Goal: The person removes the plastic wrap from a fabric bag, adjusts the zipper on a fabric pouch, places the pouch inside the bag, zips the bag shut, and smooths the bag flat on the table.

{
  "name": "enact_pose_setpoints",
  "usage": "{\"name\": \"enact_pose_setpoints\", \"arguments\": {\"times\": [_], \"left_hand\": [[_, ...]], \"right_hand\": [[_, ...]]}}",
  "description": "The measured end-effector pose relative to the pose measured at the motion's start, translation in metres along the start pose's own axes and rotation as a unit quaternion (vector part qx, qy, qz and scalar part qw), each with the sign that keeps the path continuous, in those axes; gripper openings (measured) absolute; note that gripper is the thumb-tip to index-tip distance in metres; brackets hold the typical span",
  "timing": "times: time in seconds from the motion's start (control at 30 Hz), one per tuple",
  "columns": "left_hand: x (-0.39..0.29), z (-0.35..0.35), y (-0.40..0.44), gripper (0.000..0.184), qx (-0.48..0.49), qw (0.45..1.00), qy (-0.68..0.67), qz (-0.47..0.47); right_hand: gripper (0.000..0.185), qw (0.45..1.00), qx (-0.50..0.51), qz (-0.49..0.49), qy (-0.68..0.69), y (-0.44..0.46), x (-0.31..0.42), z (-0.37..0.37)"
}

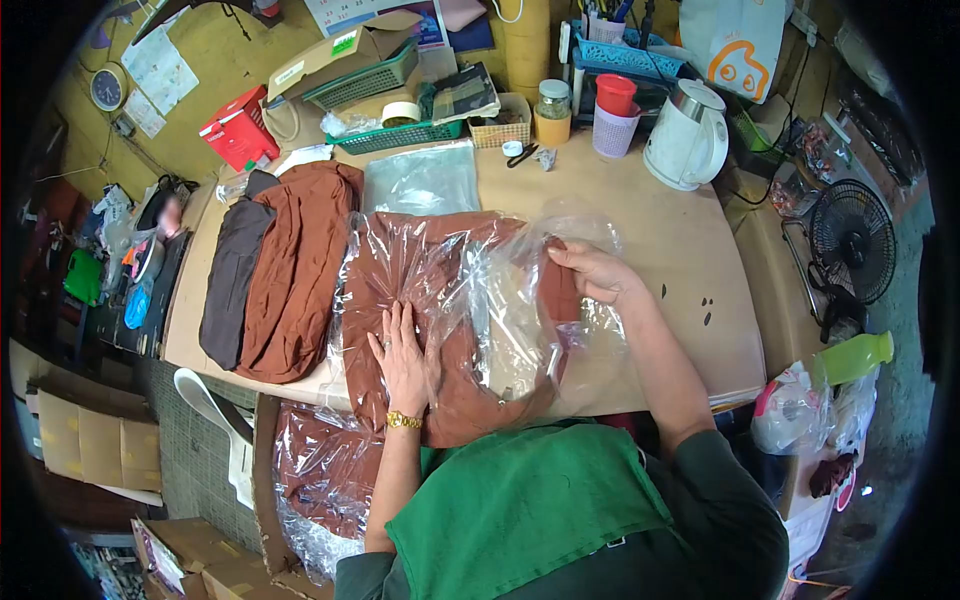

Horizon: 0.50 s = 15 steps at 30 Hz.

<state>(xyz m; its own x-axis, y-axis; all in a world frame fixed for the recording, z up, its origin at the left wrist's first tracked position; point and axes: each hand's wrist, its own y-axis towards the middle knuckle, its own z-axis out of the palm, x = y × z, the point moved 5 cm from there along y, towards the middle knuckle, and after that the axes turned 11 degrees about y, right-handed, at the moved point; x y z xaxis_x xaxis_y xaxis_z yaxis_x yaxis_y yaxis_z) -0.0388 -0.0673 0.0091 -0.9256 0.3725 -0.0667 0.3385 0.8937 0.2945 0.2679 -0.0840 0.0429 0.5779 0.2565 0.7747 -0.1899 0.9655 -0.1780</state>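
A rust-brown garment (400, 260) lies at the table's front edge, mostly covered by a crinkled clear plastic bag (500, 285). My left hand (405, 355) rests flat on the bagged part, fingers stretched out. At the right side, my right hand (592, 270) pinches the bag's edge, where a strip of brown cloth (558, 290) shows close to the fingertips. Whether the cloth is also between the fingers, I cannot tell. Left of the bag lies a stack of folded brown garments (300, 270) with a dark grey piece (238, 285) along its side.
Behind the bag lies a sheaf of flat clear bags (420, 178). Green baskets (395, 137), a jar (552, 100), a purple cup (613, 130) and a white kettle (688, 135) line the back. Below the front edge, a carton (268, 480) holds bagged brown garments (325, 470).
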Motion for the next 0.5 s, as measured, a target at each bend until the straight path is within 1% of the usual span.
{"name": "enact_pose_setpoints", "arguments": {"times": [0.03,0.1,0.13,0.17,0.23,0.27,0.3,0.37,0.4,0.43,0.5], "left_hand": [[0.0,0.0,0.0,0.068,0.001,1.0,-0.001,0.001],[0.0,-0.001,0.0,0.067,-0.004,1.0,0.008,0.009],[0.001,0.002,0.0,0.067,-0.005,1.0,0.002,0.002],[0.0,0.003,0.001,0.067,-0.004,1.0,0.001,0.004],[0.002,0.007,0.001,0.067,0.003,1.0,0.015,0.003],[0.005,0.01,0.001,0.068,0.0,1.0,0.024,0.002],[0.005,0.01,-0.002,0.068,0.001,1.0,0.026,0.004],[0.003,0.01,0.001,0.069,0.006,1.0,0.025,-0.003],[0.002,0.011,0.003,0.069,0.005,1.0,0.024,-0.004],[0.002,0.011,0.003,0.069,0.005,1.0,0.03,0.0],[0.003,0.01,0.003,0.07,0.003,0.999,0.039,0.005]], "right_hand": [[0.046,1.0,-0.002,0.0,0.0,-0.005,-0.002,0.003],[0.044,0.985,0.052,-0.022,0.162,-0.013,-0.001,0.008],[0.043,0.98,0.06,-0.068,0.18,-0.008,-0.005,-0.005],[0.043,0.979,0.058,-0.069,0.181,-0.011,-0.008,-0.02],[0.04,0.952,0.053,-0.051,0.298,-0.018,-0.005,-0.02],[0.038,0.968,-0.027,-0.099,0.229,-0.013,-0.009,-0.021],[0.038,0.967,-0.027,-0.1,0.232,-0.015,-0.017,-0.039],[0.04,0.932,0.055,-0.065,0.352,-0.014,-0.03,-0.08],[0.036,0.949,-0.154,-0.105,0.254,-0.026,-0.018,-0.057],[0.036,0.949,-0.157,-0.104,0.255,-0.032,-0.01,-0.036],[0.032,0.97,-0.174,-0.021,0.171,-0.036,-0.009,-0.014]]}}
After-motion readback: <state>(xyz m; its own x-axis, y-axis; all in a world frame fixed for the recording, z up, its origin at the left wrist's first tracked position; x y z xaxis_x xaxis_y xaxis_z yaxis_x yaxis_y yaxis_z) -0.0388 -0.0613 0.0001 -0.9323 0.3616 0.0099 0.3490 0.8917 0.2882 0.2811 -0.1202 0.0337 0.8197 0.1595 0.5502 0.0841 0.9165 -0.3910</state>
